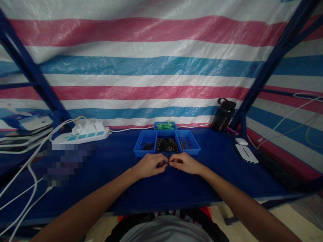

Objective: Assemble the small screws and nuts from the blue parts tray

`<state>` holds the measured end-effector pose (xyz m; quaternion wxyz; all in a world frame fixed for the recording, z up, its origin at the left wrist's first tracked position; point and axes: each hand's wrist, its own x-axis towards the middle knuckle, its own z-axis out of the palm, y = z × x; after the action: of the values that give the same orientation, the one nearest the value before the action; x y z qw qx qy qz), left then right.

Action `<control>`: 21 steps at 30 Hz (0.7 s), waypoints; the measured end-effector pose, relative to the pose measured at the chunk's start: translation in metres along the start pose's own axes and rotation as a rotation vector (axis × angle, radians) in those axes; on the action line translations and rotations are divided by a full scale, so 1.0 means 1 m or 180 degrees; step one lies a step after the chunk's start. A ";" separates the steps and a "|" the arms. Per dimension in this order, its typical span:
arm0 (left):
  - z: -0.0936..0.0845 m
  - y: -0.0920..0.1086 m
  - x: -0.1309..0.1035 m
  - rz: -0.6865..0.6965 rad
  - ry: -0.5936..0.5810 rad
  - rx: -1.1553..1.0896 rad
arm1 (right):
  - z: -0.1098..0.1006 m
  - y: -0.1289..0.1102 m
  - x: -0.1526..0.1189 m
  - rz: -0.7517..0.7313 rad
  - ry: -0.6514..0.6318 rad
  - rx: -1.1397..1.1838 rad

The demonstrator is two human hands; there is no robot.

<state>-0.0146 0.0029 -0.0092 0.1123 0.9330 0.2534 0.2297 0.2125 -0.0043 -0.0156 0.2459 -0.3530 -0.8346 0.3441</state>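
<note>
My left hand (150,164) and my right hand (186,163) meet just in front of the blue trays, thumbs and fingertips pinched together. Between the fingertips is a small thin part (168,163), dark with a brassy tint; its kind is too small to make out. Behind the hands, the middle blue tray holds a heap of small black and brass-coloured parts (167,144). Thin black pieces (147,146) lie in the left tray. A few small metallic parts (185,144) are scattered in the right one. Green pieces (165,125) fill a smaller tray at the back.
A white power strip (85,134) with plugs and cables stands at the left, near stacked devices (25,137). At the right are a dark bottle (223,115), a white case (241,141) and a flat white box (246,153). Blue frame posts and a striped tarp enclose the blue table (202,188).
</note>
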 end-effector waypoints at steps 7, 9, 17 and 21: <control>0.003 -0.001 0.000 0.0007 0.0028 -0.0003 | 0.001 -0.001 0.000 0.0007 -0.0001 0.0015; 0.003 -0.001 0.000 0.0033 0.0048 0.0021 | 0.001 -0.001 0.000 -0.0012 -0.0023 0.0025; 0.005 0.000 0.000 0.0093 0.0124 0.0096 | 0.001 -0.003 0.000 -0.0022 -0.0045 0.0003; 0.005 -0.001 0.001 0.0128 0.0191 0.0097 | 0.001 -0.004 0.000 -0.0006 -0.0031 0.0014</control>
<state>-0.0119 0.0031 -0.0136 0.0858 0.9322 0.2413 0.2559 0.2098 -0.0068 -0.0131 0.2428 -0.3500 -0.8354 0.3474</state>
